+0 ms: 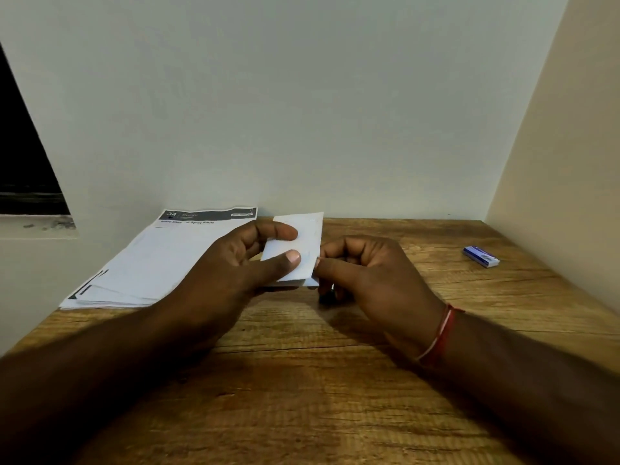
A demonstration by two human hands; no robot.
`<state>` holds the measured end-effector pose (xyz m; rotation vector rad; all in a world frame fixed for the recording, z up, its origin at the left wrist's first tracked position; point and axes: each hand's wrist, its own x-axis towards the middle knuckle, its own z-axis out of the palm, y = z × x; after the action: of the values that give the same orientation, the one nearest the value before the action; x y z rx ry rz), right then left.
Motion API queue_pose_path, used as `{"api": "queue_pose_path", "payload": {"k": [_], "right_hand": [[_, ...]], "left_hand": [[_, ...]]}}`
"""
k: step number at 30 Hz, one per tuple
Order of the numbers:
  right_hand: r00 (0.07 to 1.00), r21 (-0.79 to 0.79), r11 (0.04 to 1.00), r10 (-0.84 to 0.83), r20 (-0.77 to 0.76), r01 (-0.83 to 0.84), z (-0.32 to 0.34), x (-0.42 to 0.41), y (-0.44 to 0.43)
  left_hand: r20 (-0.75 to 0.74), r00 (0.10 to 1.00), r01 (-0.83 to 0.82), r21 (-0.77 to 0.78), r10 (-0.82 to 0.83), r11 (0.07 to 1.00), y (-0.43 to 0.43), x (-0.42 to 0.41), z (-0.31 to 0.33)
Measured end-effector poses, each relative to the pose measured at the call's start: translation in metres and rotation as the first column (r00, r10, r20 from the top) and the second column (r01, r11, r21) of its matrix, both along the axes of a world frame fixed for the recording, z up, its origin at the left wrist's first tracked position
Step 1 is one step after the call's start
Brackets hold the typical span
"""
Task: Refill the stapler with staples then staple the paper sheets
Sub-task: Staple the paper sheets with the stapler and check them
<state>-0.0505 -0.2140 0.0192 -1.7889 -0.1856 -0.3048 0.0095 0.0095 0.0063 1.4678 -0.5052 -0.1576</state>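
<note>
While both hands pinch folded paper sheets (295, 250), left hand (241, 260) curled, right hand (365, 273) fisted.

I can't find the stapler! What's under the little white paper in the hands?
Under the small folded paper only a dark bit peeks out below the right hand. It may be the stapler, but both hands, including the left hand, cover it.

Two hands, left (231, 263) and right (365, 273), meet over one wooden table (302, 380). Together they grip one small folded paper (302, 243). One stack of printed sheets (157, 263) lies left of the hands. One small blue box (480, 256) lies well right of them.
</note>
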Motion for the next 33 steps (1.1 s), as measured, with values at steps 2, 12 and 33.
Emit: {"api": "queue_pose_path", "payload": {"k": [2,12,33], "right_hand": [[0.999,-0.016,1.0,-0.026,0.019,0.027,0.001,-0.002,0.0],[0.973,-0.259,0.962,-0.02,0.231,0.081,-0.006,0.0,0.002],[0.999,0.071,0.997,-0.037,0.022,0.035,-0.006,0.007,-0.002]], "left_hand": [[0.074,0.996,-0.055,0.095,0.048,0.994,0.0,-0.005,0.003],[0.272,0.956,-0.183,0.255,0.111,0.95,0.001,-0.006,0.006],[-0.203,0.974,0.073,-0.128,-0.099,0.989,0.0,0.013,-0.002]]}}
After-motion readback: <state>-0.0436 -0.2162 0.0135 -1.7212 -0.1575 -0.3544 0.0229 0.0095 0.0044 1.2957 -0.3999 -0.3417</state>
